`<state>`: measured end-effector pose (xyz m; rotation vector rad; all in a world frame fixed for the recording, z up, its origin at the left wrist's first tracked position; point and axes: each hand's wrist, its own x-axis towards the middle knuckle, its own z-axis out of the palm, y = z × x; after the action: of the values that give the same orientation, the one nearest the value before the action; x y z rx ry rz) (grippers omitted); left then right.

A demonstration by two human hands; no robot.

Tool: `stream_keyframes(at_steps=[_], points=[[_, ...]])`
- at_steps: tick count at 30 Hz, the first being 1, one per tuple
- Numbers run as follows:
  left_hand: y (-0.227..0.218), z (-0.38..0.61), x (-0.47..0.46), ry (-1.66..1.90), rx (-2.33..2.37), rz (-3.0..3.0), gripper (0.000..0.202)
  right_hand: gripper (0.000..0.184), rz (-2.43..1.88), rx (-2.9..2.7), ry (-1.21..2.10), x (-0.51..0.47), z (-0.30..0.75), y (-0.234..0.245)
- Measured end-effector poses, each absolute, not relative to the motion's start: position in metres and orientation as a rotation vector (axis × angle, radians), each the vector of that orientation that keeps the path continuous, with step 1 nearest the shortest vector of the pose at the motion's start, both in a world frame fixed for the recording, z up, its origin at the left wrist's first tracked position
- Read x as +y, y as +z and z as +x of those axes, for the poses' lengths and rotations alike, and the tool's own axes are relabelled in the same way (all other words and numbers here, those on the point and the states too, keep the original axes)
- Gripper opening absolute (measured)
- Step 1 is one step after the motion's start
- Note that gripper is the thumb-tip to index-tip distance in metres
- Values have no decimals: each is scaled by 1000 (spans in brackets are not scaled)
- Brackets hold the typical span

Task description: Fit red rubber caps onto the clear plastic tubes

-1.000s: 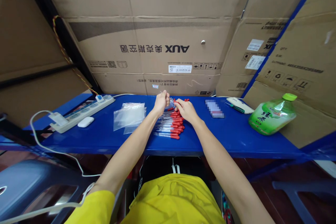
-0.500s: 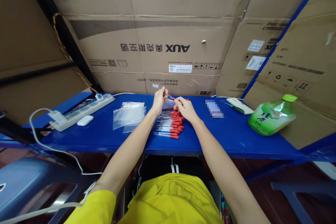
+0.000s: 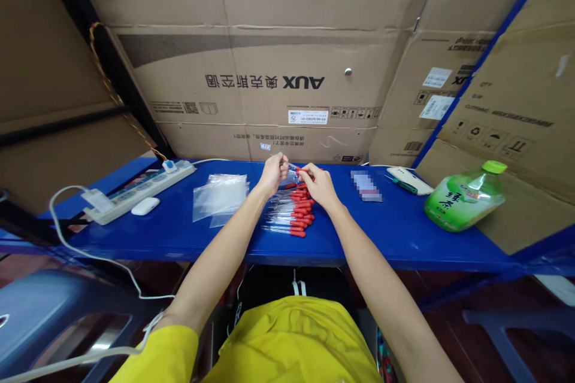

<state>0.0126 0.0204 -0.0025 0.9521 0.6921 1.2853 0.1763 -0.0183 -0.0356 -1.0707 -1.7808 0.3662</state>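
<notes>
Starting close in, the yellow shirt (image 3: 291, 341) fills the bottom of the view and both bare forearms run forward from it, converging toward 12 o'clock over the blue table (image 3: 188, 239). First thing they pass is the pile of tubes (image 3: 291, 216), slim clear tubes with red ends, stacked like rungs. Every one lies crosswise, clear tip to 9 o'clock and red end to 3 o'clock. Just beyond that pile, at its 12 o'clock edge, the hands meet. The left hand (image 3: 274, 172) is curled tight with its fingertips pinched, and the right hand (image 3: 321, 187) is curled the same way, knuckles up. Between them they hold a single tube (image 3: 293, 166) lifted clear of the stack. Its long axis matches the others, 9 to 3 o'clock, with the red end toward the right hand and the clear end in the left. The two hands are close together, only that short span of tube showing between them. The right hand sits over the red ends of the pile and the left over the clear tips, so neither is markedly nearer to the stack. Out at 9 o'clock of the left hand lie flat plastic bags (image 3: 220, 194), near but apart from the pile, and farther along a power strip (image 3: 144, 188). Well off at 3 o'clock a green bottle (image 3: 465, 198) lies tipped on its side. Right at the back, at 12 o'clock, cardboard boxes (image 3: 269, 42) wall the whole thing in
</notes>
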Motion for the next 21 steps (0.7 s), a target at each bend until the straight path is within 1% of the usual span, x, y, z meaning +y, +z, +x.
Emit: stream_keyframes(at_steps=[10, 18, 21], points=[[-2, 11, 21, 1186, 656, 993, 23, 25, -1035, -1819, 365, -24, 174, -32], [-4, 12, 20, 1225, 651, 1065, 23, 26, -1078, -1829, 317, -22, 176, -34], [-5, 14, 21, 1290, 630, 1076, 22, 25, -1068, -1767, 355, -19, 176, -35]])
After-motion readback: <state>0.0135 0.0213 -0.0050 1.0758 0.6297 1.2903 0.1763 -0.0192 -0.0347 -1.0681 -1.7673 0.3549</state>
